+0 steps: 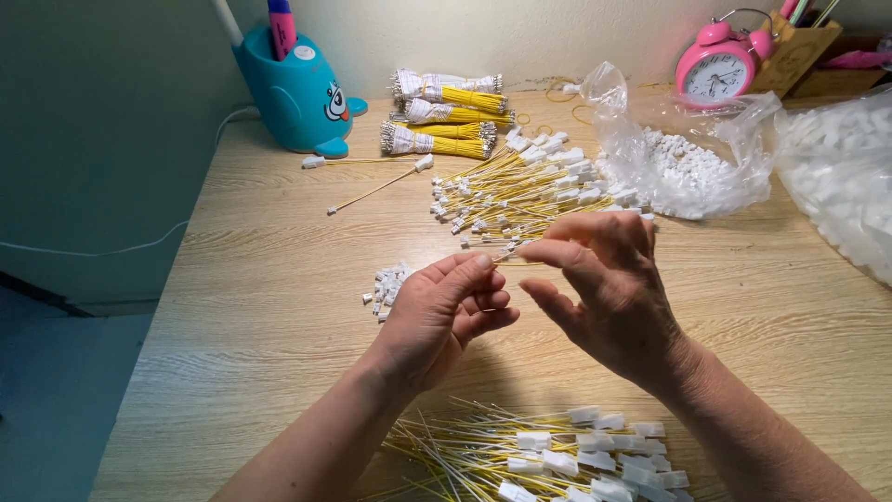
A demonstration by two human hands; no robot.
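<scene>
My left hand [441, 311] and my right hand [604, 284] meet over the middle of the wooden table [260, 307]. Between their fingertips runs a thin yellow wire [517, 263], pinched by the left thumb and forefinger and by the right fingers. A pile of yellow wires with white plastic connectors [520, 191] lies just beyond the hands. Another heap of yellow wires with white connectors [548, 455] sits at the near edge, under my forearms. A small cluster of loose white connectors [386, 286] rests left of my left hand.
Bundled yellow wires [446, 116] are stacked at the back beside a teal whale-shaped pen holder [295, 88]. Two clear plastic bags of white connectors [683, 158] [841, 177] lie at the right. A pink alarm clock [720, 65] stands at the back right.
</scene>
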